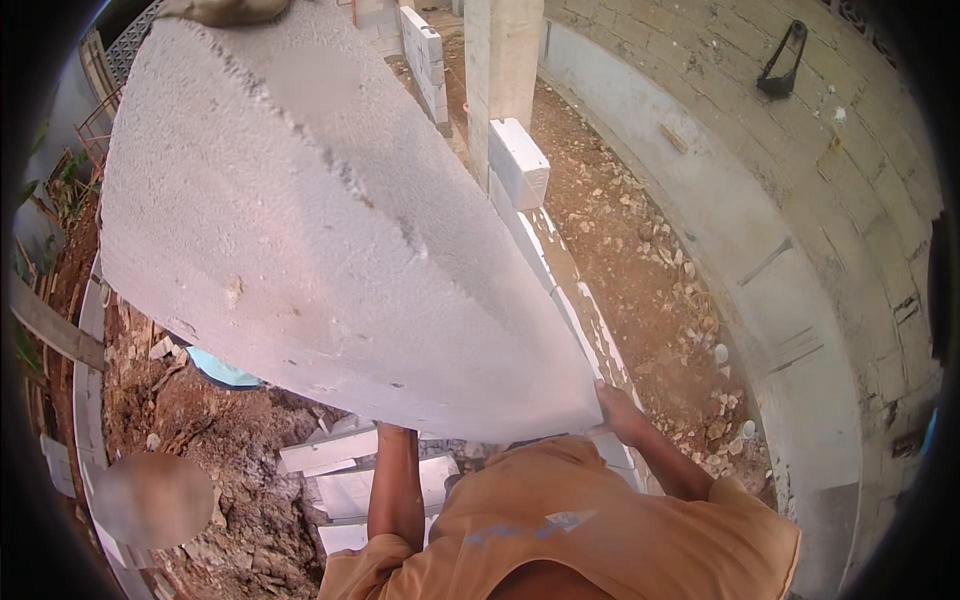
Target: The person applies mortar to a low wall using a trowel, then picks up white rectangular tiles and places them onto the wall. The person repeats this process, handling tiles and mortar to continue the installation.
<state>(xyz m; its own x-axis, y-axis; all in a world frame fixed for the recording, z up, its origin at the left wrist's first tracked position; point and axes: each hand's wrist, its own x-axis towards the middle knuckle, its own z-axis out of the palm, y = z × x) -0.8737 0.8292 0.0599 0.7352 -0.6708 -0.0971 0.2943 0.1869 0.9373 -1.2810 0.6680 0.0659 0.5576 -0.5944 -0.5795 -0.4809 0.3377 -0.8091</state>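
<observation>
A large white aerated concrete block (330, 240) fills the upper left and middle of the view, rough along one strip. My right hand (617, 410) grips its lower right corner, with the fingers partly behind the edge. My left forearm (398, 490) rises to the block's lower edge, where the hand and fingers are hidden behind it. A tan thing (225, 10), possibly a gloved hand, lies at the block's top edge; I cannot make it out clearly.
A low block wall (565, 310) runs beside a concrete pillar (500, 65), with a short block (515, 160) on it. Rubble-strewn soil (650, 290) borders a curved grey wall (800, 360). Lower left are loose white blocks (330, 450), broken earth (250, 480) and a plank (55, 325).
</observation>
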